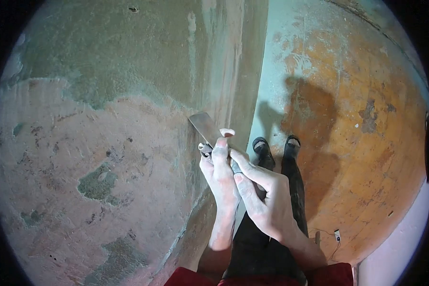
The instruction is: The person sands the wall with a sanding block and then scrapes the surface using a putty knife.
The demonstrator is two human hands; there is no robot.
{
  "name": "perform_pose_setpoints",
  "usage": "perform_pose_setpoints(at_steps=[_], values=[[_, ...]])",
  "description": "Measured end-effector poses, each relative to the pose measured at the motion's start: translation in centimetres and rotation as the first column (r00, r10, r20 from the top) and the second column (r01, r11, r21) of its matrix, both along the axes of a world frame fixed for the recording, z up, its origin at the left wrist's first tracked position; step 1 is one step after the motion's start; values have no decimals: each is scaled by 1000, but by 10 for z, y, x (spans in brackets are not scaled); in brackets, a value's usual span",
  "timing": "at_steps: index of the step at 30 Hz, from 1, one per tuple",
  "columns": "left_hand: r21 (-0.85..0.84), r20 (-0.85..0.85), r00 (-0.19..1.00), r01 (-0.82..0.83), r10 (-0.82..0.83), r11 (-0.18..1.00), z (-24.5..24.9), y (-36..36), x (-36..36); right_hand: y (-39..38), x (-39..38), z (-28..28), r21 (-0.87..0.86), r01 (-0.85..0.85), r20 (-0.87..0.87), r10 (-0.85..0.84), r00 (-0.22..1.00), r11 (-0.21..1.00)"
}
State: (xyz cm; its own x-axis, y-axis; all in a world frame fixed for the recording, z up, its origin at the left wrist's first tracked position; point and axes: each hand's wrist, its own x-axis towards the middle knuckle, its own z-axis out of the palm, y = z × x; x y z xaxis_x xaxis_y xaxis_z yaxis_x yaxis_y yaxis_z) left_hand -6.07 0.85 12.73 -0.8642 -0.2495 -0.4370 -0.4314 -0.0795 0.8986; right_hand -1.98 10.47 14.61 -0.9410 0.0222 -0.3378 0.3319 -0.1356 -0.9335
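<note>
A putty knife (204, 127) with a flat, dull metal blade is held in front of me, its blade pointing up and left near the wall. My left hand (220, 167) is closed about the lower blade, with a finger or thumb pressed along it. My right hand (269, 193) wraps the handle, which mostly hides inside the grip. Small pale curled shapes show beside the left fingers; whether they are fingertips or flakes I cannot make out. Whitish dust coats both hands. Behind the blade, the wall (128, 124) has green paint above and bare, patchy pinkish plaster lower down.
To the right lies a worn orange floor (367, 157) with a pale blue-green painted strip (274, 62) along the wall. My feet in dark sandals (260, 143) stand on it. A small white device with a cord (337, 235) is at lower right.
</note>
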Motion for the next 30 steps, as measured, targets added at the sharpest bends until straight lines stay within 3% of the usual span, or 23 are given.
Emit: perform_pose_setpoints(at_steps=[2, 3, 4, 6, 7, 8, 10, 11, 12, 15, 19, 22, 23, 24, 25, 26, 28, 30], values=[[-174, -26, 998, 55, -60, 983, -4, -2, -10, 0, -7, 2, 24, -1, 30, 1, 1000, 1000], [-341, -125, 984, 76, -126, 937, -7, 3, -19, 0, -14, 2, -37, 29, 86, -26, 996, 999], [-341, -124, 984, 77, -126, 937, -7, 4, -17, 2, -13, 4, -36, 30, 87, -27, 996, 999], [-202, -59, 995, 63, -76, 977, -4, 3, -15, 4, -13, 5, 19, -12, 75, 10, 997, 1000], [-162, -43, 999, 16, -23, 987, -1, 6, -9, -4, -3, -3, 24, 66, -33, -65, 997, 998], [-162, -41, 999, 18, -25, 987, 0, 5, -10, -3, -4, -3, 24, 68, -31, -67, 997, 997], [-198, -1, 994, 108, -110, 974, 1, 2, -13, 4, -5, -2, 51, 10, 22, -11, 1000, 999], [-140, -39, 999, 29, -35, 990, -8, 8, -16, 17, -15, 9, 45, -102, 164, 93, 982, 994], [-137, -33, 999, 28, -33, 990, -7, 10, -13, 16, -13, 8, 48, -104, 170, 94, 981, 993], [-3, 53, 999, 14, -14, 1000, 5, 4, -8, -4, 0, -2, 21, 66, -55, -65, 996, 998], [-36, 29, 989, 149, -148, 988, 6, 5, -24, -6, -4, 0, 13, 58, 35, -59, 998, 998], [27, 9, 990, 139, -139, 990, 3, 9, -37, -2, -20, -2, 29, 117, -39, -116, 992, 993], [-76, -46, 989, 135, -139, 988, -1, 6, -35, -1, -17, 2, 55, 71, -15, -70, 997, 996], [-73, -39, 989, 141, -144, 987, 0, 4, -29, 0, -11, 5, 83, 30, 19, -32, 999, 996], [-4, -1, 993, 118, -118, 993, 3, 4, -24, -4, -5, -2, 118, 74, -81, -65, 995, 990], [62, 38, 995, 85, -88, 994, 7, 5, -23, -1, -10, 0, 118, 72, -78, -63, 995, 990], [21, 27, 999, 44, -45, 999, 1, 14, -36, 10, -27, 5, 136, -39, 73, 30, 997, 990], [35, -46, 992, 120, -118, 992, -2, 21, -48, 11, -33, 1, 103, 43, 30, -47, 998, 994]])
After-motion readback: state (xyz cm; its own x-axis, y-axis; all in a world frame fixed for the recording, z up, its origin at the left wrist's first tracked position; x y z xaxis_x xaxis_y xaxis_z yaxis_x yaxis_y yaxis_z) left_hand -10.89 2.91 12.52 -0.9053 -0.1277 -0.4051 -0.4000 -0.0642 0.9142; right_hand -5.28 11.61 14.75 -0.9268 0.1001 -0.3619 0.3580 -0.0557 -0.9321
